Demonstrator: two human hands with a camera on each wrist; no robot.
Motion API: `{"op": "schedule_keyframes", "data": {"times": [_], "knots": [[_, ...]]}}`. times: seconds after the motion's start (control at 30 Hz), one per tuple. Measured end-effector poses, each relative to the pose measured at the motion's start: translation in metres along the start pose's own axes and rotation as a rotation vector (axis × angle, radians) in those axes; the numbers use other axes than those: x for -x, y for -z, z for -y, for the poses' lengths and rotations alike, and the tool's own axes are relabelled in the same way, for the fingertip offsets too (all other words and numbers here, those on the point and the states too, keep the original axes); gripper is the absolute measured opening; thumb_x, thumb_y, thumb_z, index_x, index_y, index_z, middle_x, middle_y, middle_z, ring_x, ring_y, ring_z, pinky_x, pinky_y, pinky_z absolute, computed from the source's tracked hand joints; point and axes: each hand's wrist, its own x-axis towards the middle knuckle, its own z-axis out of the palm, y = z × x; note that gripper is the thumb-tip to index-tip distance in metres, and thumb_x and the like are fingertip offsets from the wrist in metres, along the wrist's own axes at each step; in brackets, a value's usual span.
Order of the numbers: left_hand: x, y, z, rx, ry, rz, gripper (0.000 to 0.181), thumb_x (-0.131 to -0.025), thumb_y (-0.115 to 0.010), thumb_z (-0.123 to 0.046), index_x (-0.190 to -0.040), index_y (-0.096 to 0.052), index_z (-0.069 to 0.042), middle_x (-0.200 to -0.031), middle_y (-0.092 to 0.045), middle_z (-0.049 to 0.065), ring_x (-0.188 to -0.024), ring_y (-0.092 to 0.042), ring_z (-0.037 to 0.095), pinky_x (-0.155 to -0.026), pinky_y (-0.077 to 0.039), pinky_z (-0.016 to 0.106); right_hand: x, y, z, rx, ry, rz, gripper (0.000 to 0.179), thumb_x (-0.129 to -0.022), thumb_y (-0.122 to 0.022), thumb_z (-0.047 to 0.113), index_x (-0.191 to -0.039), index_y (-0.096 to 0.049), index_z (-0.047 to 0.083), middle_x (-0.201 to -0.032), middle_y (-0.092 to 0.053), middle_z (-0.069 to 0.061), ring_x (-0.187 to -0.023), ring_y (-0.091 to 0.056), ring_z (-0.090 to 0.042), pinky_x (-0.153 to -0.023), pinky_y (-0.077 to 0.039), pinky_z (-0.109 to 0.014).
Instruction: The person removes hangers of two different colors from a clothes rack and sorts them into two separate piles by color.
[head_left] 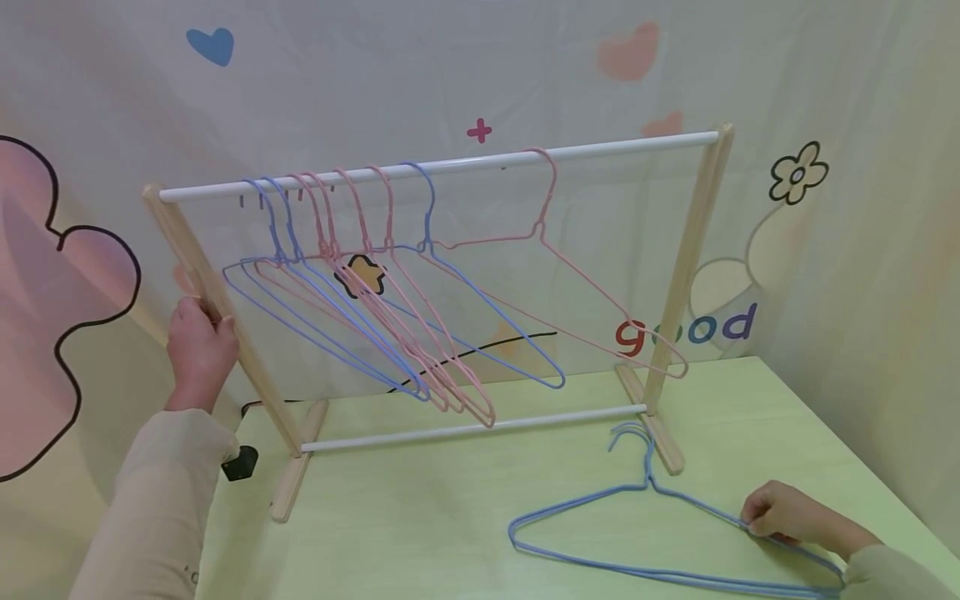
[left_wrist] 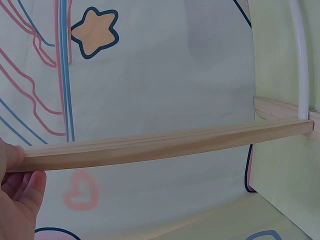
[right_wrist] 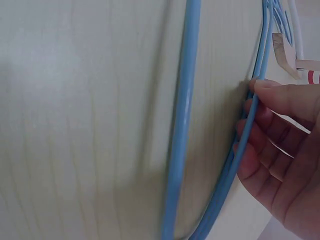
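Observation:
My left hand grips the left wooden post of a small clothes rack; in the left wrist view the thumb and fingers wrap that post's edge. At the lower right, my right hand pinches one shoulder of a few blue wire hangers lying together on the table, hooks towards the rack's right foot. In the right wrist view the thumb lies along the blue wire, with the fingers curled against its other side. Several pink hangers and blue hangers hang from the rack's white top rail.
The rack stands on two wooden feet joined by a white lower bar. Behind it hangs a printed curtain. Just left of the pale green tabletop is a small black object.

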Motion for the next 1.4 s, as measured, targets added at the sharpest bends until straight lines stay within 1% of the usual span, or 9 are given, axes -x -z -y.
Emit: {"op": "schedule_keyframes", "data": {"times": [0.13,0.23,0.43,0.6,0.8,0.87,1.1,1.23,1.4], "knots": [[-0.001,0.001,0.0,0.012,0.01,0.008,0.032,-0.089,-0.044,-0.014,-0.11,-0.036,0.009,-0.105,-0.042,0.027,-0.094,-0.042,0.041,-0.077,-0.037,0.051,-0.001,0.0,0.003,0.059,-0.003,-0.022,0.003,-0.071,-0.058,0.001,-0.069,-0.057,-0.001,-0.053,-0.042,0.01,-0.042,-0.035,0.001,-0.039,-0.029,-0.015],[-0.001,0.001,0.0,0.015,0.007,0.013,0.033,-0.089,-0.043,-0.014,-0.11,-0.036,0.009,-0.106,-0.042,0.027,-0.094,-0.042,0.041,-0.078,-0.037,0.051,-0.001,0.003,0.007,0.064,-0.036,-0.033,0.004,-0.073,-0.059,0.004,-0.072,-0.056,0.001,-0.055,-0.043,0.007,-0.044,-0.037,-0.002,-0.039,-0.03,-0.017],[-0.002,0.002,0.001,0.015,0.006,0.025,0.032,-0.09,-0.043,-0.015,-0.11,-0.035,0.009,-0.105,-0.042,0.027,-0.094,-0.042,0.041,-0.077,-0.038,0.051,-0.003,0.017,0.029,0.009,-0.073,-0.043,0.018,-0.079,-0.059,0.009,-0.091,-0.055,-0.003,-0.066,-0.047,0.002,-0.051,-0.042,-0.006,-0.042,-0.035,-0.02],[-0.001,0.004,0.002,0.024,0.014,0.032,0.032,-0.09,-0.043,-0.015,-0.111,-0.035,0.009,-0.106,-0.042,0.027,-0.095,-0.043,0.04,-0.076,-0.039,0.05,-0.006,0.036,0.063,-0.001,-0.071,-0.049,0.032,-0.082,-0.058,0.015,-0.105,-0.053,-0.006,-0.079,-0.052,-0.002,-0.062,-0.047,-0.007,-0.051,-0.043,-0.029],[0.0,0.004,0.001,0.028,0.003,0.028,0.032,-0.09,-0.043,-0.014,-0.111,-0.036,0.01,-0.106,-0.042,0.027,-0.094,-0.042,0.041,-0.076,-0.038,0.05,-0.008,0.059,0.104,0.025,-0.002,-0.074,0.04,-0.083,-0.059,0.019,-0.112,-0.051,-0.006,-0.091,-0.056,-0.008,-0.072,-0.053,-0.006,-0.06,-0.047,-0.034],[0.0,0.004,0.001,0.024,-0.001,0.025,0.032,-0.09,-0.043,-0.014,-0.111,-0.036,0.01,-0.105,-0.042,0.027,-0.094,-0.042,0.041,-0.077,-0.038,0.05,-0.009,0.067,0.118,0.04,0.025,-0.095,0.04,-0.083,-0.058,0.019,-0.114,-0.05,-0.007,-0.093,-0.057,-0.008,-0.074,-0.054,-0.005,-0.061,-0.048,-0.033],[-0.001,0.003,0.003,0.023,-0.015,0.008,0.031,-0.089,-0.044,-0.014,-0.109,-0.037,0.01,-0.103,-0.042,0.027,-0.092,-0.042,0.04,-0.076,-0.037,0.05,-0.015,0.091,0.172,0.154,0.12,-0.197,0.036,-0.084,-0.058,0.017,-0.111,-0.051,-0.006,-0.093,-0.058,-0.005,-0.075,-0.055,-0.002,-0.064,-0.049,-0.027],[-0.001,0.003,0.003,0.026,-0.014,0.007,0.031,-0.089,-0.045,-0.013,-0.108,-0.037,0.009,-0.103,-0.042,0.026,-0.091,-0.042,0.04,-0.076,-0.036,0.049,-0.023,0.099,0.203,0.171,0.166,-0.238,0.033,-0.082,-0.06,0.014,-0.109,-0.054,-0.004,-0.09,-0.061,-0.001,-0.074,-0.057,-0.003,-0.064,-0.05,-0.026],[-0.001,0.0,0.001,0.037,-0.007,0.01,0.03,-0.089,-0.045,-0.013,-0.108,-0.037,0.008,-0.103,-0.042,0.025,-0.092,-0.042,0.039,-0.075,-0.037,0.049,-0.033,0.105,0.233,0.15,0.186,-0.239,0.032,-0.082,-0.061,0.015,-0.109,-0.057,-0.002,-0.098,-0.063,-0.01,-0.079,-0.059,-0.004,-0.067,-0.05,-0.027]]}}
